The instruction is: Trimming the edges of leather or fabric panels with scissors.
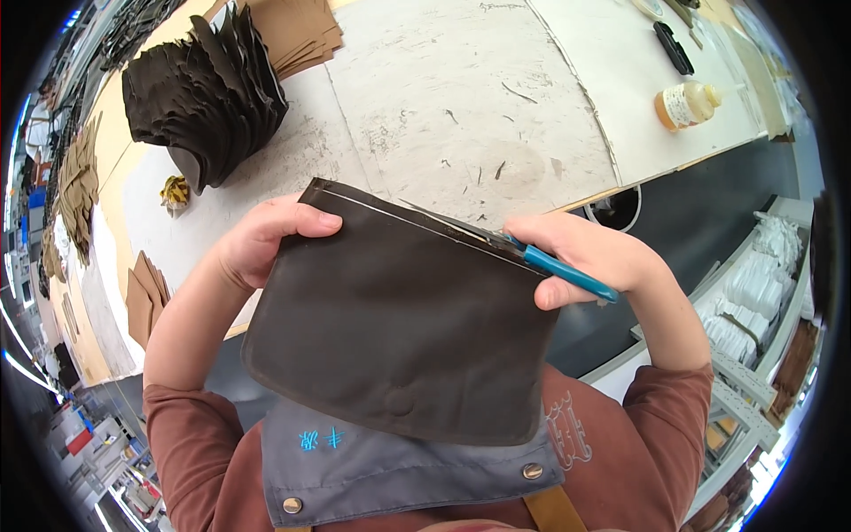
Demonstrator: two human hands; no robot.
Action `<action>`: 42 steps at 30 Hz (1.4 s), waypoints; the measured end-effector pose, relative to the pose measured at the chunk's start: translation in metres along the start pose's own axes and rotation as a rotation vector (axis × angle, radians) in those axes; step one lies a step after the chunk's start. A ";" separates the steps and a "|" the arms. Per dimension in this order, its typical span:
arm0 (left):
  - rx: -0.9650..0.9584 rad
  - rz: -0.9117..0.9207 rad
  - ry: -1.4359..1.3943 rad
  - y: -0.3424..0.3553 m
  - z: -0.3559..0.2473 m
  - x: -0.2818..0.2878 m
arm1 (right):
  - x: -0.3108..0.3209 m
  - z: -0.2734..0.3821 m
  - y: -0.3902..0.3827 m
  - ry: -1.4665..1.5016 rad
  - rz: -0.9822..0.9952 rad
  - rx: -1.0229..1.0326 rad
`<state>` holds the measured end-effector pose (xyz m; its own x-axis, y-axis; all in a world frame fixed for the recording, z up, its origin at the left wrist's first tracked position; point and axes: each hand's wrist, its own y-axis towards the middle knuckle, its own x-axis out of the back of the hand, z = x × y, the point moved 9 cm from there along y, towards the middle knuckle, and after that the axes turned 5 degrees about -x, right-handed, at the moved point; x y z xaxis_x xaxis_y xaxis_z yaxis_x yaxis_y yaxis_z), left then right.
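Note:
A dark brown leather flap piece (403, 319) with rounded lower corners hangs in front of my apron. Along its top edge runs a pale straight line, and a round bump shows near the bottom. My left hand (288, 226) pinches the flap's upper left corner, thumb on the front. In my right hand (585, 253) is a pair of scissors (567, 273) with blue-green handles. The blades lie along the flap's top edge, pointing left. My right thumb rests by the flap's upper right corner; whether it also grips the leather I cannot tell.
Beyond my hands stretches a worn white worktable (425, 106) with dark scraps. A stack of dark leather pieces (208, 97) stands far left, brown sheets (297, 35) behind it. A crumpled yellow-black bit (175, 192), a bottle of amber liquid (687, 106) and a bin (616, 211) are around.

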<state>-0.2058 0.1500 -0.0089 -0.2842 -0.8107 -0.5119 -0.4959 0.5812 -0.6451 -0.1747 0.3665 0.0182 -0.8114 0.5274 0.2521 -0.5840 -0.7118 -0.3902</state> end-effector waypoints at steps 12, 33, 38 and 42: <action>0.022 -0.024 -0.008 0.002 0.000 0.005 | 0.002 0.000 -0.007 -0.133 -0.038 -0.107; 0.066 -0.007 -0.054 0.004 0.007 0.007 | 0.004 -0.006 -0.005 -0.067 -0.079 -0.133; 0.069 -0.001 -0.058 0.004 0.008 0.005 | 0.003 -0.006 -0.005 -0.051 -0.088 -0.135; 0.069 0.044 -0.064 0.006 0.008 0.003 | 0.003 -0.006 -0.006 -0.037 -0.096 -0.131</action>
<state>-0.2026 0.1518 -0.0189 -0.2501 -0.7793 -0.5746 -0.4258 0.6215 -0.6576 -0.1738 0.3754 0.0162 -0.7537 0.5713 0.3249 -0.6524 -0.5910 -0.4743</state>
